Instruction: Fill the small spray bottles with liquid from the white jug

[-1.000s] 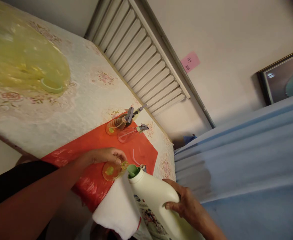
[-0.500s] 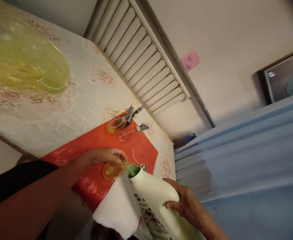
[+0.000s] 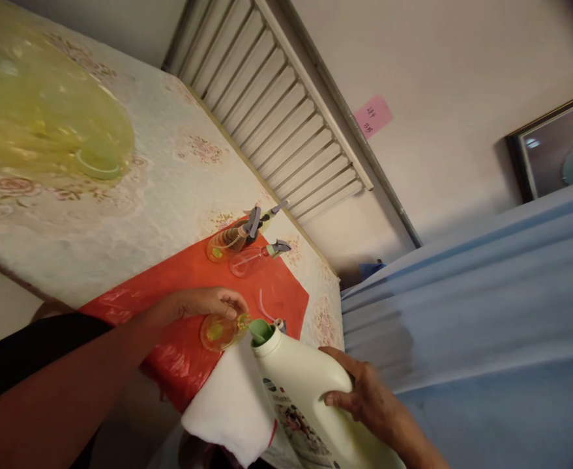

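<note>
Tilting toward the small bottle, the big white jug had its green spout right at the bottle's open neck, mouth to mouth, so it looked held that way to let liquid cross w/o spilling. No stream could be made out at that res.

Left hand came in from the lower left, forearm long and low over the red sheet, fingers curled down over the small amber-tinted bottle, clamped on it near the neck. Bottle leaned on its side-ish, base toward the camera, yellow-green showing inside. Prob. steadied there so the neck stayed put under the spout.

Right hand wrapped the jug's body from the far side, thumb on top, fingers closed round it, wrist cocked to keep the jug pitched fwd. Label faced down/toward the wearer, partly cut off at frame bottom.

White cloth lay just under the jug and bottle, touching the red sheet's near edge; seemed placed to catch drips. Loose sprayer head w/ dip tube sat on the sheet just beyond the spout, off its bottle.

Further back on the sheet, two spray bottles stood side by side, triggers on, well apart from the hands. Flower-pattern tabletop carried it all; a yellow-green translucent thing sat blurred at far left. Louvred panel and pink note on the wall behind.
</note>
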Demonstrator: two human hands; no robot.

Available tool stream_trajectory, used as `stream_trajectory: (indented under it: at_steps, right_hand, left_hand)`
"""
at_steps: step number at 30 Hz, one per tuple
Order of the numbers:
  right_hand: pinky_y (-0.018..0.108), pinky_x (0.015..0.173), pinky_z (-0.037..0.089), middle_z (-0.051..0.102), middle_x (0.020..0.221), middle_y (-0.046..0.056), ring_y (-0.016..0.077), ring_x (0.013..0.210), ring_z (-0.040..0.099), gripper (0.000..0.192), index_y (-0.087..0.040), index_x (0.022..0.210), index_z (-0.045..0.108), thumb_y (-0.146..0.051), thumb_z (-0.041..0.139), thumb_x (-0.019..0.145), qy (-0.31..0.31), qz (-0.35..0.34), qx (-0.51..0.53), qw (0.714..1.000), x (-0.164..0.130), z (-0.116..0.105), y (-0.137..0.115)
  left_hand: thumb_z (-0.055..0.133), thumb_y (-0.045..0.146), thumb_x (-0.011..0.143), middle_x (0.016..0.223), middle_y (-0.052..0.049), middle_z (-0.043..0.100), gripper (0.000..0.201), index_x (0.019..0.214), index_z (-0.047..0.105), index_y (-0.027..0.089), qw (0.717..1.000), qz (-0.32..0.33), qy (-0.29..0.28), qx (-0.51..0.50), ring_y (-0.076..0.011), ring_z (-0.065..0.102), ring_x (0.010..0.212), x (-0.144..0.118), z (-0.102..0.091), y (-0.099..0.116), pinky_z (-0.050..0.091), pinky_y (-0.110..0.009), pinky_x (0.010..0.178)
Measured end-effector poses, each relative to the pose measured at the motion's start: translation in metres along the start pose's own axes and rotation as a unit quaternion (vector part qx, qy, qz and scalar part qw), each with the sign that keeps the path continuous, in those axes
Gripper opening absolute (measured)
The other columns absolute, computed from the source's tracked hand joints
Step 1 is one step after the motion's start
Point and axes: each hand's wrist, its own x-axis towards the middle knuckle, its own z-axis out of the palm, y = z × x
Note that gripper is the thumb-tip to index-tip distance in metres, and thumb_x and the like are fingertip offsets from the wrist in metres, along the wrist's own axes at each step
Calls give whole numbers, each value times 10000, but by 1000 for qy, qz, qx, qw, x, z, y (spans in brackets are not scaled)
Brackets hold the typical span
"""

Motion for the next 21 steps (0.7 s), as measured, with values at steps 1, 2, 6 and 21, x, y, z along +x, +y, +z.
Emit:
stream_trajectory:
  at_steps: [1, 2, 6, 21]
  right_hand:
    - [194, 488, 389, 614, 785, -12, 126, 608, 468, 585, -227, 1249, 610, -472, 751, 737, 0, -1, 1, 1000, 0, 0, 0]
    - [195, 494, 392, 619, 791, -12, 126, 610, 472, 590, -228, 1254, 606, -476, 751, 739, -1, -1, 4, 1000, 0, 0, 0]
    - [193, 502, 395, 628, 804, -14, 119, 605, 473, 594, -230, 1256, 601, -476, 759, 740, -2, 3, 1, 1000, 0, 1, 2]
    - [190, 482, 395, 614, 761, -16, 119, 591, 477, 611, -225, 1266, 594, -505, 744, 744, 0, 0, -1, 1000, 0, -1, 0]
  left_hand:
    - [749, 393, 730, 1082, -37, 704, 384, 1067, 676, 223, 1000, 1, 1, 0, -231, 623, 1006, 0, 0, 0, 466, -312, 886]
    - [748, 397, 731, 1085, -38, 704, 387, 1068, 675, 222, 1000, 1, 1, 0, -232, 621, 1010, 0, 0, 0, 465, -314, 890]
    - [746, 404, 733, 1091, -37, 702, 392, 1072, 678, 220, 1000, 0, 4, 7, -242, 615, 1024, -1, 1, 2, 461, -311, 896]
    - [747, 401, 730, 1090, -39, 700, 393, 1071, 676, 219, 1000, 0, 2, 5, -242, 617, 1025, -1, 1, 3, 466, -313, 892]
